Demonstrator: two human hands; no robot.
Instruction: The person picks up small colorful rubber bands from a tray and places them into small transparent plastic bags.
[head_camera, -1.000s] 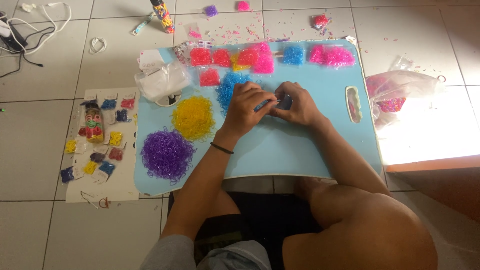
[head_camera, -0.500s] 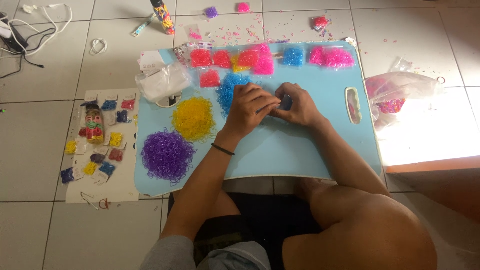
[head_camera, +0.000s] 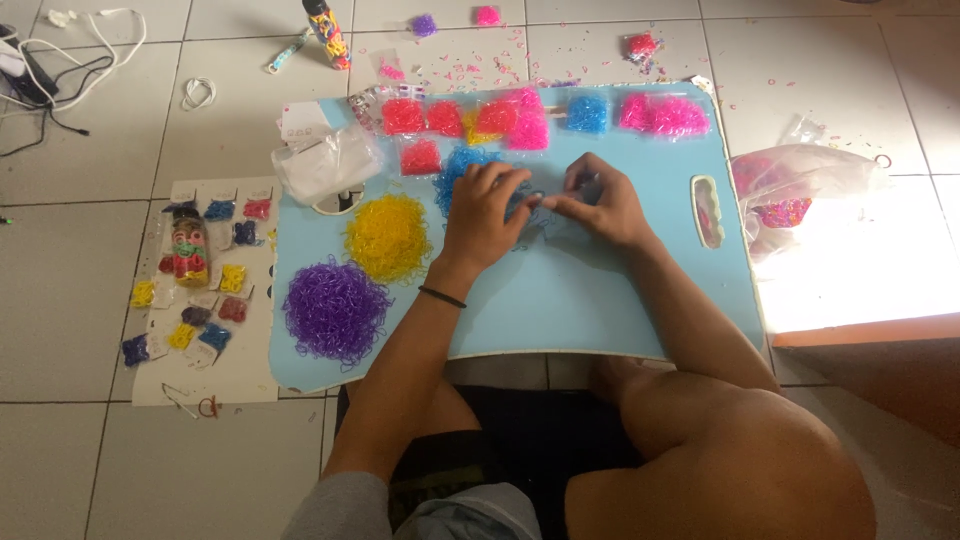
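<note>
Left hand (head_camera: 485, 215) clenched on blue bands (head_camera: 462, 170). Right hand (head_camera: 598, 205) pinching a small item; identity unclear. Both over light-blue desk (head_camera: 600, 310).

Both arms reach forward, bent a little. The left hand (head_camera: 482, 212) lies palm down with its fingers curled. The right hand (head_camera: 598, 203) sits just beside it, fingertips pinched together. The two hands almost touch. A thin black band circles the left wrist.

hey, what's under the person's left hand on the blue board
Under the left hand lies a pile of blue loops on the light blue board; its edge shows past the fingers. The part beneath the palm is covered, and whether the fingers pinch anything cannot be seen.
</note>
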